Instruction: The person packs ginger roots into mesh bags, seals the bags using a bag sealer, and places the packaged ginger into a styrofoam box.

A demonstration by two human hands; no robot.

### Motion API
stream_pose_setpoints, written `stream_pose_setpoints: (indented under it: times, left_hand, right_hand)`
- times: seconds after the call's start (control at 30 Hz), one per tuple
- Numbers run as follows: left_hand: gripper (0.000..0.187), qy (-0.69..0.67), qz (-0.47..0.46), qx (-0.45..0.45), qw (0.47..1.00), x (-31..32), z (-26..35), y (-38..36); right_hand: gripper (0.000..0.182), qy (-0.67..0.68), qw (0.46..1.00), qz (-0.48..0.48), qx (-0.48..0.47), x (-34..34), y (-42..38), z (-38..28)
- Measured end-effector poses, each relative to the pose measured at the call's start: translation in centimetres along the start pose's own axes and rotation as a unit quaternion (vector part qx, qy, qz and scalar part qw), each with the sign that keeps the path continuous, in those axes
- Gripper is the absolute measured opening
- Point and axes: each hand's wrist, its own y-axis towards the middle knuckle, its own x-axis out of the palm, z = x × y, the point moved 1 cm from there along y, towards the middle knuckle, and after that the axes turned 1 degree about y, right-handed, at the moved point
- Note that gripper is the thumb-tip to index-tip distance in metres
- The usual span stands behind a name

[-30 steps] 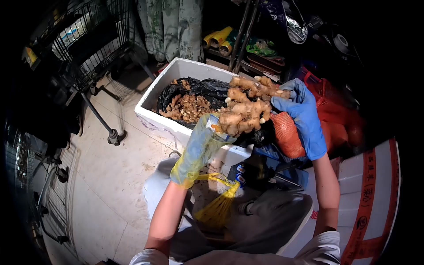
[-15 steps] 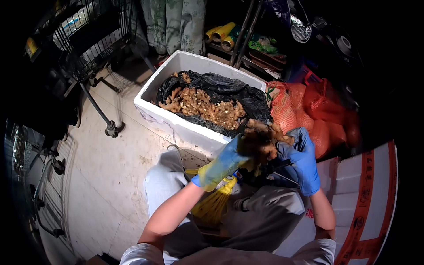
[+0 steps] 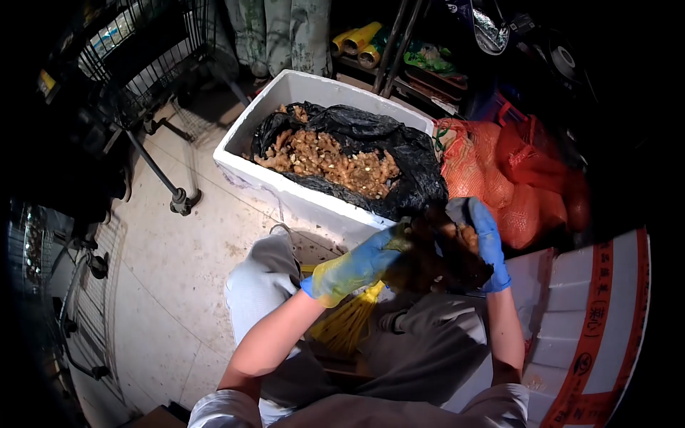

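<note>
Between my hands is a large knobby piece of ginger root [image 3: 467, 237], mostly in deep shadow with a lit patch at its right. My left hand [image 3: 360, 262], in a blue glove stained yellow, is closed around its left side. On the right side, my right hand [image 3: 487, 241] grips it in a blue glove with a darker palm; some of its fingers are hidden. Just beyond the hands stands a white foam box [image 3: 300, 196] lined with a black plastic bag [image 3: 364, 125]. Many pieces of ginger [image 3: 328, 160] lie in it.
Orange mesh sacks [image 3: 492, 171] lie right of the box. A white carton with red tape [image 3: 571, 321] stands at my right. Yellow strapping [image 3: 349, 321] hangs between my legs. A wire cart [image 3: 150, 64] is at the upper left, with yellow rolls [image 3: 360, 39] on a rack behind.
The ginger has turned and moved slightly lower into shadow. My right hand has shifted up and left, its fingers now upright beside the ginger. A thin metal piece near it no longer shows.
</note>
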Motion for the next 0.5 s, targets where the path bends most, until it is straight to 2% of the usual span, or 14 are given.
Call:
stream_pose_setpoints:
  times: [0.03, 0.13, 0.17, 0.2, 0.3, 0.33, 0.37, 0.43, 0.5]
  left_hand:
    - [0.038, -0.046, -0.016, -0.021, 0.999, -0.6, -1.0, 0.0]
    - [0.047, -0.013, -0.037, -0.025, 0.999, 0.1, -1.1, -0.8]
    - [0.045, 0.248, -0.043, 0.074, 0.965, -0.1, -0.9, -0.8]
    - [0.044, 0.369, -0.049, 0.115, 0.921, 0.0, -0.5, -1.0]
    - [0.038, 0.638, -0.024, 0.191, 0.746, 0.7, 1.5, -1.5]
    - [0.027, 0.685, 0.005, 0.241, 0.688, 0.7, 1.3, -2.1]
    - [0.027, 0.686, 0.007, 0.239, 0.687, 0.9, 1.2, -2.4]
    - [0.020, 0.520, 0.046, 0.153, 0.839, 1.1, 1.2, -2.7]
    - [0.019, 0.515, 0.051, 0.137, 0.845, 0.9, 1.1, -2.7]
  right_hand:
    - [0.033, -0.012, 0.999, -0.032, 0.037, 0.1, 0.2, 1.2]
    - [0.031, -0.068, 0.990, -0.088, 0.087, 1.2, -1.4, 3.2]
    - [0.031, -0.086, 0.987, -0.094, 0.094, 1.4, -2.2, 3.3]
    - [0.031, -0.103, 0.985, -0.097, 0.097, 1.4, -2.8, 3.2]
    - [0.029, -0.143, 0.980, -0.097, 0.101, 1.5, -4.5, 2.7]
    - [0.029, -0.152, 0.978, -0.097, 0.103, 1.5, -4.7, 2.5]
    - [0.028, -0.161, 0.977, -0.094, 0.102, 1.4, -5.3, 2.4]
    - [0.027, -0.171, 0.976, -0.092, 0.102, 1.5, -5.5, 2.2]
    - [0.027, -0.177, 0.975, -0.086, 0.104, 1.5, -6.1, 2.1]
